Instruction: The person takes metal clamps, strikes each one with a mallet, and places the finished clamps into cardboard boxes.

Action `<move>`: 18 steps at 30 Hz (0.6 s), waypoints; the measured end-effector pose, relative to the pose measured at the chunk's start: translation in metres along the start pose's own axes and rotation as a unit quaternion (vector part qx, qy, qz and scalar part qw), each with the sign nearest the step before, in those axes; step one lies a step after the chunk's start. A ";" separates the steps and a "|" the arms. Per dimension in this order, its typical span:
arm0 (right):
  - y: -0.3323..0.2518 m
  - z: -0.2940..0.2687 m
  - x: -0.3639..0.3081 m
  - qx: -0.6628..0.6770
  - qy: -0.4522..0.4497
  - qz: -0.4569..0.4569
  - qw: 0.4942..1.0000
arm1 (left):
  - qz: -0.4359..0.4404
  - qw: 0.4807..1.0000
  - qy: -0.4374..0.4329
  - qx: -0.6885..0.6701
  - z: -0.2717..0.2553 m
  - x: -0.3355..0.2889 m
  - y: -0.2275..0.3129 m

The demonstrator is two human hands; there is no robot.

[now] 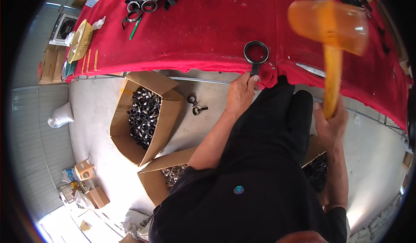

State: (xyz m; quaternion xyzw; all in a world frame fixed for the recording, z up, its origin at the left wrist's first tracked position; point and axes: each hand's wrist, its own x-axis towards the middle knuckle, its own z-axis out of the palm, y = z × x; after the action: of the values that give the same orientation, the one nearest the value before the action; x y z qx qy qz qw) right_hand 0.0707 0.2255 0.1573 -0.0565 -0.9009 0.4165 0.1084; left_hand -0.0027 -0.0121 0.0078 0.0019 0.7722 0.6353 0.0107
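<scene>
My left hand is closed around the short stem of a black ring-shaped clamp. Its round part lies on the red cloth near the front edge of the table. Raised over the table on the right is a mallet with a translucent orange head and a yellow handle. My right hand grips the lower end of that handle. The mallet head is slightly blurred and apart from the clamp.
A pile of black ring clamps and a green pen-like stick lie at the table's far left. A yellow basket sits at the left edge. Below stand a cardboard box of clamps and another box with metal parts.
</scene>
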 end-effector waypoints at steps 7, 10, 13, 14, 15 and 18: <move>0.072 0.041 -0.028 -0.237 -0.157 0.052 0.957 | -0.003 1.000 -0.013 -0.003 0.007 0.004 0.005; 0.031 0.030 0.005 -0.169 -0.075 0.048 0.982 | 0.004 1.000 0.001 0.020 -0.002 0.013 0.001; -0.013 0.006 0.024 -0.081 -0.009 -0.012 0.997 | 0.001 0.999 0.003 0.043 -0.005 0.001 0.001; -0.029 0.002 0.030 -0.064 0.028 -0.043 0.997 | -0.012 0.999 0.000 0.031 -0.007 0.000 0.004; -0.034 -0.003 0.029 -0.019 0.031 -0.036 0.999 | -0.023 1.000 -0.009 0.015 -0.006 0.000 0.007; -0.016 0.002 0.027 -0.101 -0.036 -0.141 0.984 | 0.006 0.999 -0.018 0.042 -0.002 0.004 0.004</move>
State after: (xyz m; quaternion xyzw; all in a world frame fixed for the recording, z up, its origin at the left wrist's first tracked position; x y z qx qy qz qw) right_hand 0.0434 0.2190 0.1718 0.0753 -0.9406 0.3055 0.1272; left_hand -0.0064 -0.0133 0.0122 0.0182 0.7980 0.6020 0.0208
